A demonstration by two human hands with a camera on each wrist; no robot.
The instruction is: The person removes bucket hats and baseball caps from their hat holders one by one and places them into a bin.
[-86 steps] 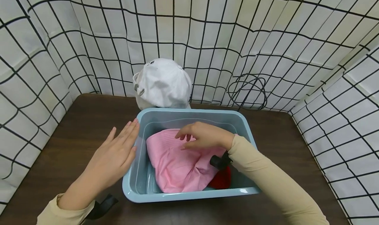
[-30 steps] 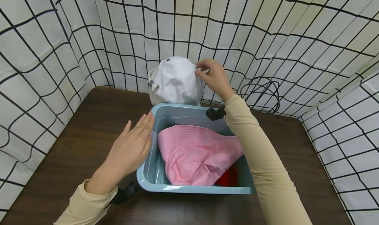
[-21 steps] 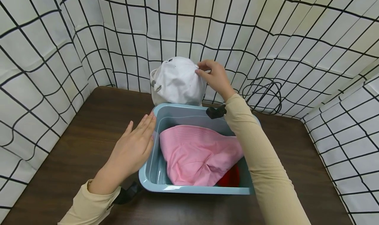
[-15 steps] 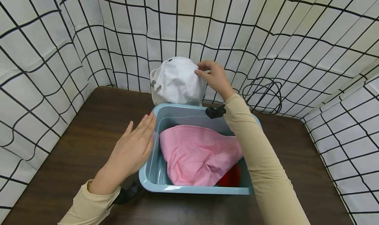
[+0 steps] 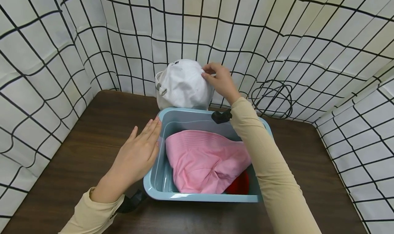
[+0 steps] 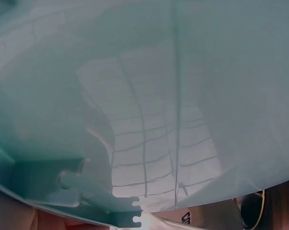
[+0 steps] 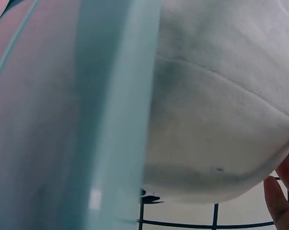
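Observation:
A white cap (image 5: 184,85) stands at the back of the table, just behind a light blue plastic basin (image 5: 200,197). The thumb and index finger of my right hand (image 5: 221,81) pinch the cap's right side; the right wrist view shows fingertips (image 7: 278,203) at the edge of its cloth. Inside the basin lies a pink bucket hat (image 5: 203,162), partly covering something red (image 5: 240,184). My left hand (image 5: 138,153) has its fingers straight, with their tips at the basin's back left corner. The left wrist view is mostly filled by the basin's glossy outer wall (image 6: 230,96).
A dark wood table (image 5: 80,148) carries the basin. Black wire grid (image 5: 181,42) with white sheeting behind it encloses the back and both sides. A coiled black cable (image 5: 274,99) hangs on the back grid, right of the cap.
My right hand has moved from over the pink hat, back and up to the white cap, and pinches it. The left hand stays at the basin's rim. The head view has shifted slightly.

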